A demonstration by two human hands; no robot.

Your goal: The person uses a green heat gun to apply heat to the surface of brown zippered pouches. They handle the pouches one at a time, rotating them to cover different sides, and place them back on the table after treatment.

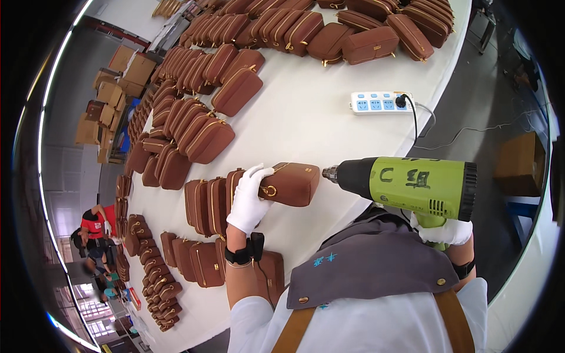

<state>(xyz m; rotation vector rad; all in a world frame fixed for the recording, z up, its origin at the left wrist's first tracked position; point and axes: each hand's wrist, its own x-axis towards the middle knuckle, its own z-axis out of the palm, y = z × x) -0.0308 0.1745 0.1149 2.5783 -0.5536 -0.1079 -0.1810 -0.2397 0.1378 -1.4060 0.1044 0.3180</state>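
My left hand [250, 197], in a white glove, is closed on a brown zippered bag [294, 184] with a gold ring at its side. The bag is lifted and turned with one end toward the right. My right hand [450, 231], also gloved in white, grips the handle of a green and black heat gun [415, 183], though the gun's body hides some of the fingers. The gun's metal nozzle points left at the bag's end, a small gap away. Beside my left hand, several similar brown bags [200, 206] stand in a row on the white table [306, 94].
A white power strip [382, 103] with a black plug and cord lies near the table's right edge. Rows of brown bags [265, 29] line the far and left sides. Cardboard boxes [112, 100] are stacked at left. A person in red [100, 223] stands beyond the table.
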